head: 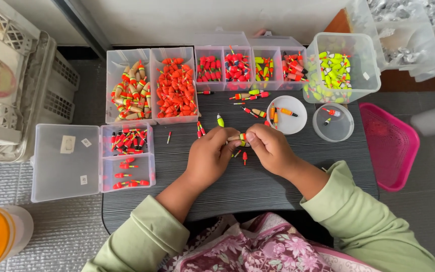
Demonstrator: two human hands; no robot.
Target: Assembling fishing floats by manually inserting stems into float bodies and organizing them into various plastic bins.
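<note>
Two hands, left hand (208,153) and right hand (268,146), pinch one small tan-and-orange plastic fishing float (237,137) just below the round white plastic lid (287,115).

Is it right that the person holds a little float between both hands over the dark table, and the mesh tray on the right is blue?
Not quite. The mesh tray on the right is pink, not blue, as the head view shows. The rest holds: the left hand and right hand hold a little float between them over the dark table.
</note>
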